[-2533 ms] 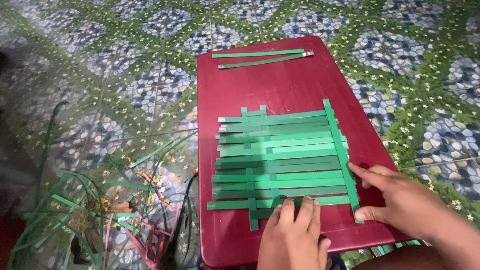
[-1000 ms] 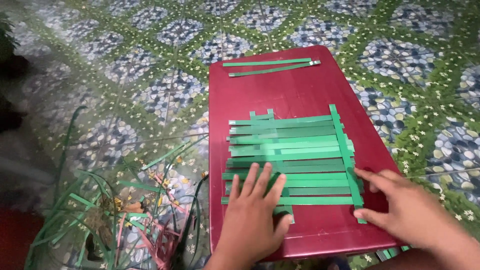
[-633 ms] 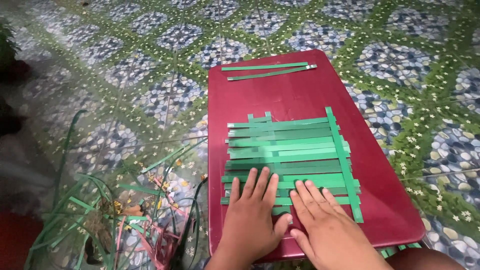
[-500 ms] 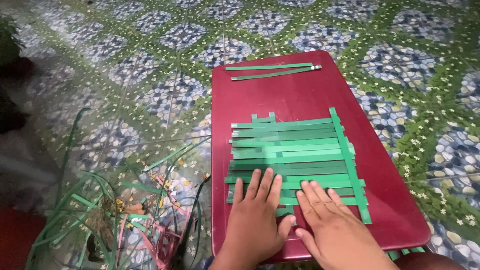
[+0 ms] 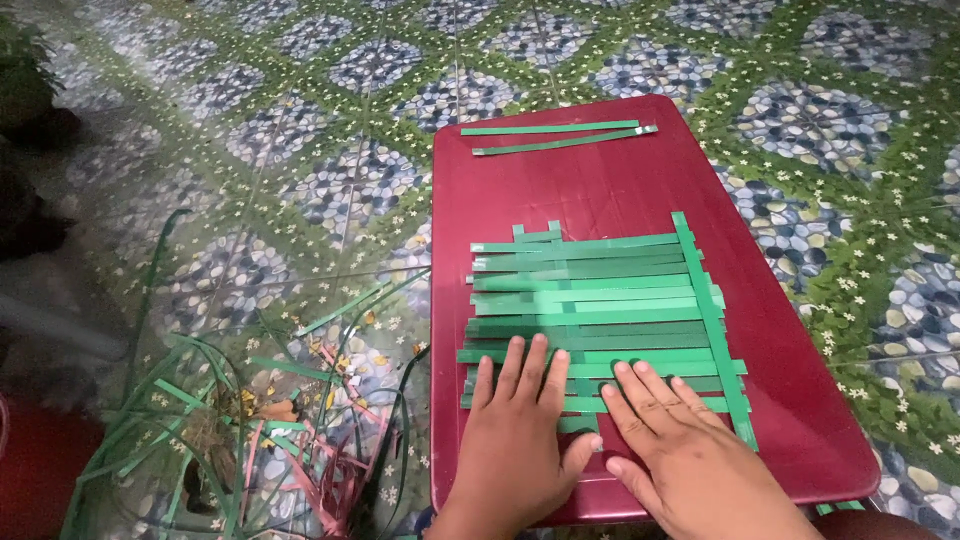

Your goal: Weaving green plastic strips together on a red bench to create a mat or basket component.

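Note:
A dark red low table (image 5: pixel 590 185) carries a half-woven mat of green strips (image 5: pixel 590 295): several strips lie side by side across it, and one long strip (image 5: pixel 708 310) crosses them along the right side. My left hand (image 5: pixel 520 435) lies flat, fingers spread, on the mat's near left part. Beside it my right hand (image 5: pixel 675 445) also presses flat on the near strips, fingers pointing up and left. Neither hand holds anything.
Two loose green strips (image 5: pixel 555 135) lie at the table's far end. On the patterned tiled floor (image 5: pixel 300 150) to the left sits a tangle of green and pink strip offcuts (image 5: pixel 260 440). A red object (image 5: pixel 35 470) shows at the bottom left corner.
My left hand moved from the mat's near edge to lie flat on its left part. My right hand came in from the right edge and now presses flat beside it.

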